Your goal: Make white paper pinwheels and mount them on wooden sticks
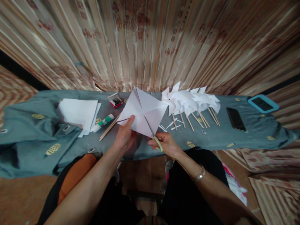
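My left hand grips a square sheet of white paper at its near left edge, thumb on top. Slits run from the paper's corners toward its middle. My right hand is closed round the pale green handle of a pair of scissors. Their blades lie at the slit in the paper's near right corner; how far they are apart I cannot make out. Just beyond the paper on the right, several white paper pinwheels on wooden sticks lie in an overlapping row.
On the cloth-covered table lie a stack of white paper, a glue tube, loose wooden sticks, a small red box and paper scraps. A phone and a blue-framed tablet rest at the right. A curtain hangs behind.
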A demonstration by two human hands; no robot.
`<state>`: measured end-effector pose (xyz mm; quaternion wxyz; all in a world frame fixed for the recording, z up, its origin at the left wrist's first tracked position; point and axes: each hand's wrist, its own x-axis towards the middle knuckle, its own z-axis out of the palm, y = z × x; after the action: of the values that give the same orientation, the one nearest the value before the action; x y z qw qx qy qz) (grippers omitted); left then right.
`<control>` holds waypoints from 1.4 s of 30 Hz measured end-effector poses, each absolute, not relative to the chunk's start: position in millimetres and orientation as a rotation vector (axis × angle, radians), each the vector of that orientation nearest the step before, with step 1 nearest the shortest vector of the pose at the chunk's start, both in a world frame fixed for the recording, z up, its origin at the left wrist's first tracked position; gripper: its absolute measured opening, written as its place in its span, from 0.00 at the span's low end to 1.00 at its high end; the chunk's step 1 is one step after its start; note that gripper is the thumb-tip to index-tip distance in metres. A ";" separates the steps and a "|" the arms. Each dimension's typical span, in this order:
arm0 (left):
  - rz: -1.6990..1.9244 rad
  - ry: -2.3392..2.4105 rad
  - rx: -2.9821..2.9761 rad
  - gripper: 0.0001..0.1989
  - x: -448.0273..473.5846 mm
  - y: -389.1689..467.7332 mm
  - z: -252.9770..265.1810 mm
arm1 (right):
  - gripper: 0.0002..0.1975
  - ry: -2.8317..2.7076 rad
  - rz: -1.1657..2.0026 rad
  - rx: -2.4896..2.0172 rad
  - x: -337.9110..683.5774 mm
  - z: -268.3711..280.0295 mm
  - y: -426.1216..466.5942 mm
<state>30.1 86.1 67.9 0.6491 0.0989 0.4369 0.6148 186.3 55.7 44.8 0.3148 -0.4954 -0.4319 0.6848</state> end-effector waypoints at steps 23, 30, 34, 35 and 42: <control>1.524 1.064 0.263 0.07 -4.3 98.5 74.2 | 0.27 -1.495 1.791 -1.182 268.7 71.0 65.0; 1.276 1.094 0.546 0.08 5.0 85.2 53.6 | 0.25 -1.230 1.166 -1.274 269.2 64.6 84.3; 1.120 1.098 0.645 0.13 10.6 76.8 49.7 | 0.25 -1.330 1.235 -1.286 260.3 62.3 85.0; 1.087 1.102 0.665 0.13 11.2 75.4 49.4 | 0.25 -1.337 1.261 -1.291 258.6 61.3 84.7; 1.017 1.135 0.690 0.17 9.7 77.1 48.0 | 0.22 -1.226 1.447 -1.291 248.2 55.9 84.1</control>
<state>9.7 77.1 48.0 0.6701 0.3060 0.5036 0.4515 248.2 84.1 55.9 0.4113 -0.5129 -0.4870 0.5751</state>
